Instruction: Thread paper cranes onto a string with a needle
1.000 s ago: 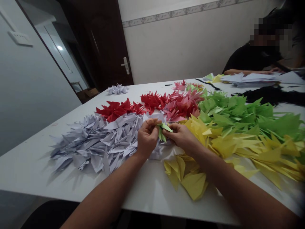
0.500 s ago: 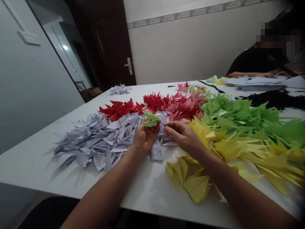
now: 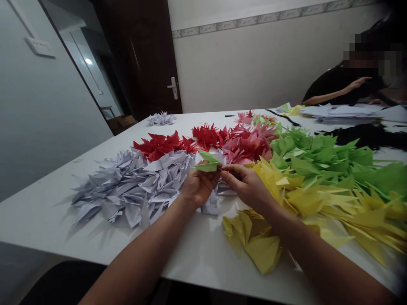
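Note:
A folded light-green paper piece (image 3: 208,162) is held in my left hand (image 3: 199,186), above the edge of the white folded papers (image 3: 127,186). My right hand (image 3: 240,178) is pinched on a thin, needle-like item (image 3: 224,170) whose tip meets the right end of the green piece. Yellow folded papers (image 3: 318,199) lie under and beside my right forearm. Behind both hands are red papers (image 3: 159,145) and pink papers (image 3: 248,142).
Green folded papers (image 3: 330,156) spread at the right, near black strands (image 3: 365,134). Across the white table (image 3: 190,250) sits a person in black (image 3: 333,82) behind stacked white sheets (image 3: 343,111). A small white pile (image 3: 162,118) stands at the far left.
My left hand and the green piece have shifted slightly right, closing the gap to my right hand's fingers. The other person has raised one hand from the table.

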The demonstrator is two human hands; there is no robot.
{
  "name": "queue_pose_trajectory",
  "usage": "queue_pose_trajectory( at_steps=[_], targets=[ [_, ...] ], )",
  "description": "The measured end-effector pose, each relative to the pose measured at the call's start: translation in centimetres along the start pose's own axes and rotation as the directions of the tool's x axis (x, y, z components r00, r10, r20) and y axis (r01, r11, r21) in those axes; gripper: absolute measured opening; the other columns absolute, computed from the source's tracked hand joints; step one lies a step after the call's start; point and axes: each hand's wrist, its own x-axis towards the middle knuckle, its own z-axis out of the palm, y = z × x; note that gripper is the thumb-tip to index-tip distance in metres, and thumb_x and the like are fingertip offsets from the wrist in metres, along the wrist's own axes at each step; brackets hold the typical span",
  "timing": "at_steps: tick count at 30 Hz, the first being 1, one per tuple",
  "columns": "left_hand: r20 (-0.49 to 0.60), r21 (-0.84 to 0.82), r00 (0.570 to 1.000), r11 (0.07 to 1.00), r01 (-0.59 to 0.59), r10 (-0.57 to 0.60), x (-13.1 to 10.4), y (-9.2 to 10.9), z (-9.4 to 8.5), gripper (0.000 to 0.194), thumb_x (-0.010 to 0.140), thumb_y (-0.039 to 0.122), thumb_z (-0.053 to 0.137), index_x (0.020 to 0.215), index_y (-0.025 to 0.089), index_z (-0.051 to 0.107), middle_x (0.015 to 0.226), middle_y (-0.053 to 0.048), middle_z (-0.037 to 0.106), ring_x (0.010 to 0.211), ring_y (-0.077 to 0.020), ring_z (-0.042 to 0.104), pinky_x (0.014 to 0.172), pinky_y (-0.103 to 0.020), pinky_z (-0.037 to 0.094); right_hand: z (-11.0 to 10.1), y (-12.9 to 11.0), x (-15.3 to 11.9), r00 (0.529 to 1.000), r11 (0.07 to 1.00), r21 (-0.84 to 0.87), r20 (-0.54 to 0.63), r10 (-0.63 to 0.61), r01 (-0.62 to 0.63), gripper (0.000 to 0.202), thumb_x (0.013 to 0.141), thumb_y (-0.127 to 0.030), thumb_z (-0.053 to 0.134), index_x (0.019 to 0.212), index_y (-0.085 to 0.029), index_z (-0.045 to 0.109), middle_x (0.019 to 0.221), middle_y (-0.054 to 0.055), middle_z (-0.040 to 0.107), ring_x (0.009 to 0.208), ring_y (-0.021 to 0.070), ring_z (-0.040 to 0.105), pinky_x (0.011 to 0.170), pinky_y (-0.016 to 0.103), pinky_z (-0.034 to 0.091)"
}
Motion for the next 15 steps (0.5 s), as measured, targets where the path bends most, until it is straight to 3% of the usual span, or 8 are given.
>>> queue_pose_trajectory(
  at_steps=[6,10,15],
  targets=[
    [-0.032,-0.012,0.999,1.000,0.021,-0.022,-0.08,0.06,0.27,0.024,0.072,0.004,0.042,0.068,0.011,0.064,0.066,-0.007,0.069,0.065,-0.0139,0.066,0.068,-0.024,0.053,-0.16,0.00,0.08,1.000,1.000,-0.004,0.029,-0.010,0.010,0.028,0.078,-0.039,0.056,0.085,-0.015,0.068,0.069,0.002,0.062,0.060,0.0125,0.050,0.056,0.025,0.039],
    [-0.075,-0.019,0.997,1.000,0.007,-0.008,0.00,0.27,0.15,0.023,0.075,0.007,0.042,0.067,0.012,0.063,0.066,-0.007,0.069,0.066,-0.0155,0.067,0.065,-0.025,0.054,-0.06,-0.22,0.05,0.998,0.998,0.037,-0.045,-0.044,0.046,0.031,0.075,-0.042,0.061,0.087,-0.014,0.065,0.067,0.002,0.059,0.060,0.0117,0.049,0.055,0.025,0.040],
    [0.109,0.101,0.993,0.994,-0.052,0.040,-0.03,-0.14,-0.09,0.004,0.074,0.012,0.058,0.076,0.015,0.061,0.070,-0.002,0.067,0.061,-0.0120,0.064,0.058,-0.021,0.051,-0.26,-0.45,-0.04,0.986,0.993,-0.024,-0.119,-0.116,0.114,0.045,0.068,-0.037,0.069,0.105,-0.013,0.062,0.064,-0.002,0.054,0.057,0.0108,0.046,0.053,0.024,0.040]
  ],
)
